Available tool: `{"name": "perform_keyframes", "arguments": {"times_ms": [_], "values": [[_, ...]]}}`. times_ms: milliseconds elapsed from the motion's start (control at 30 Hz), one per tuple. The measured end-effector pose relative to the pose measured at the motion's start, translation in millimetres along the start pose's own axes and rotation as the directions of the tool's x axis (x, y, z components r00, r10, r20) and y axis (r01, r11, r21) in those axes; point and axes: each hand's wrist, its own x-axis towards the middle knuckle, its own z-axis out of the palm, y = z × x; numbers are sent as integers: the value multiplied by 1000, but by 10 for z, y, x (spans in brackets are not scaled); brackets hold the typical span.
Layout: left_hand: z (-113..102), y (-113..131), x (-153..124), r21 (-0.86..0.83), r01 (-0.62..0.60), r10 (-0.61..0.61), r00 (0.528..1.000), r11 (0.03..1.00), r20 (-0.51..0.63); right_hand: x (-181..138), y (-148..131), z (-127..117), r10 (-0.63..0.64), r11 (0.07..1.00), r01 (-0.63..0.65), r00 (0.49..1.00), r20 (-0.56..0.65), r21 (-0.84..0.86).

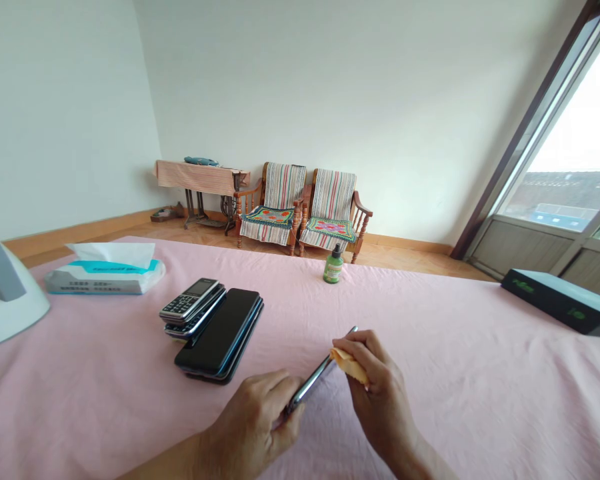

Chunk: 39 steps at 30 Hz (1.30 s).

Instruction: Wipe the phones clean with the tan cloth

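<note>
The left hand [253, 427] is closing its fingers around the near end of a slim dark smartphone with a shiny metal edge [320, 373], holding it tilted on edge just above the pale pink tablecloth [430, 347]. The right hand [375, 380] is pinching a small folded yellow cloth [349, 364] between thumb and fingertips and pressing it against the upper side of that phone, near its middle. Both hands are gripping firmly, with neither lying open.

Just to the left of the hands, a stack of flat black smartphones [221, 333] is lying on the tablecloth, and a pile of small dark keypad phones [193, 307] is resting touching its far left edge. Farther left, a soft white and teal pack of tissues [105, 270] is sitting with a sheet sticking up. A small green plastic bottle with a dark cap [333, 265] is standing upright near the far edge of the table, well apart from the hands. A long black box with green lettering [560, 300] is lying at the right. Two wooden armchairs with striped covers [303, 207] are standing against the far wall.
</note>
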Motion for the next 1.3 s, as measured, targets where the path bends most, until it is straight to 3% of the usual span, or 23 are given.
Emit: {"name": "perform_keyframes", "arguments": {"times_ms": [133,333,533,800,1100,1300], "values": [[-10,3,8,-9,14,-14,1000,1000,-8,2,-42,20,-7,1000,6,999,40,23],[-24,28,11,-13,-8,8,1000,1000,-13,24,19,-18,28,999,-31,998,-61,-43],[2,4,-1,2,13,-13,1000,1000,-16,14,-15,3,-1,1000,1,1000,1,-9],[-1,11,-4,34,-32,33,999,999,-35,117,159,-117,39,991,-55,991,-126,-123],[5,-16,-12,-59,13,-16,998,998,-56,-84,-239,142,-71,995,64,991,111,71],[6,-13,-9,-8,13,-14,1000,1000,-16,85,80,-47,7,996,-13,998,-63,-87]]}}
